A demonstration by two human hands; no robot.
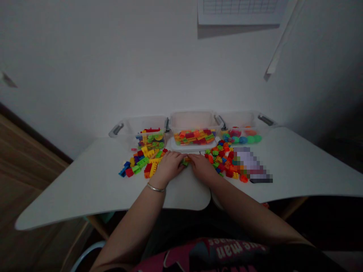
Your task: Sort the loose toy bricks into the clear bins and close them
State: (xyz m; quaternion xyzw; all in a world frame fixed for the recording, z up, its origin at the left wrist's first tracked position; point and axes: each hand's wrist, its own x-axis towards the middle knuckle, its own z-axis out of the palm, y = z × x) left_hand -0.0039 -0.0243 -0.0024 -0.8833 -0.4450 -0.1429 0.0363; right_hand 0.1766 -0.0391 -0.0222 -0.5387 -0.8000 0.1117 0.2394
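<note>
My left hand (168,165) and my right hand (202,167) meet at the middle of the white table (85,181). Between their fingertips sits a small green and yellow brick piece (185,161), and both hands have fingers closed on it. A silver bracelet circles my left wrist. To the left of my left hand lies a loose pile of coloured bricks (143,161). Another pile of bricks (225,160) spreads to the right of my right hand.
Three clear plastic bins stand along the wall: the left bin (141,130), the middle bin (194,130) and the right bin (241,128), all holding coloured pieces. A blurred flat item (253,168) lies right of the bricks. A window frame (241,13) hangs above.
</note>
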